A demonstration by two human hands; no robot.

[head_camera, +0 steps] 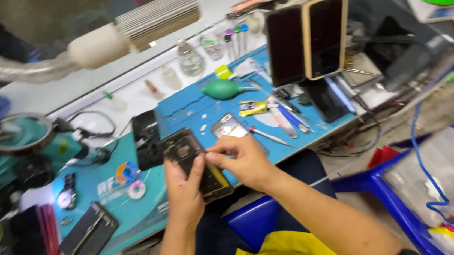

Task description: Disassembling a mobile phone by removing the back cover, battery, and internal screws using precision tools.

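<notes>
An opened black phone body [186,154] lies at the front edge of a blue work mat [196,105]. My left hand [184,186] grips its near end from below, thumb lying along its side. My right hand [242,156] pinches at the phone's right edge with fingertips together; any small tool or part between them is too blurred to make out. A second phone part [227,126] lies on the mat just beyond my right hand.
A screwdriver [267,135], tweezers, a green rubber blower [222,89] and small bottles [189,58] lie on the mat. A magnifier lamp [18,131] stands left, a ribbed fume hose [132,23] above. A two-screen device [309,36] stands behind. Blue plastic stool [396,197] right.
</notes>
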